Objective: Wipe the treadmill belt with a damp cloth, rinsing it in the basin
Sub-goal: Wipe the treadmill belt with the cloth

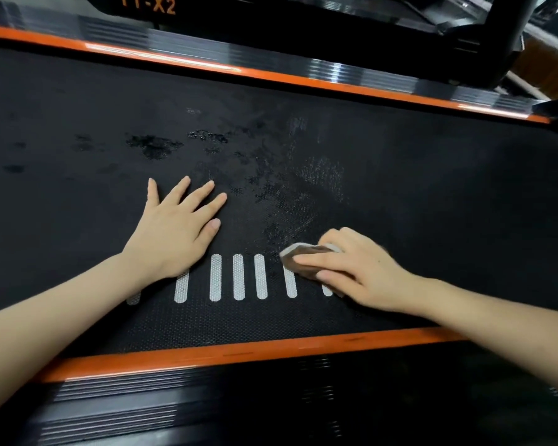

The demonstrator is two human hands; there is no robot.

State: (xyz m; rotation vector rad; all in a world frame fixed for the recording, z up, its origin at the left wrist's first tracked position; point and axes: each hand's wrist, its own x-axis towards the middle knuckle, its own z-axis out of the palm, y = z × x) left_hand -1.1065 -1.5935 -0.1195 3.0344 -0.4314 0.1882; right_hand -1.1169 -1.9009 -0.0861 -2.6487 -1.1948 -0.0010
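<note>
Left hand [178, 226] lay flat, fingers spread, on treadmill belt [432, 194], right hand [351, 272] gripped folded cloth [306, 257] pressed over white stripes [239, 276], wet patches [155, 146] beyond.

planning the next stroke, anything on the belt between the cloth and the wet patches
Nothing visible. Bare belt runs from the cloth under the right hand up to the wet patches. The left hand lies flat to the left; its fingers would block only a leftward sweep.

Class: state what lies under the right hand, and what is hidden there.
Under the right hand a folded cloth shows, pressed on the belt. The hand covers much of the cloth; together they hide parts of two white stripes.
</note>
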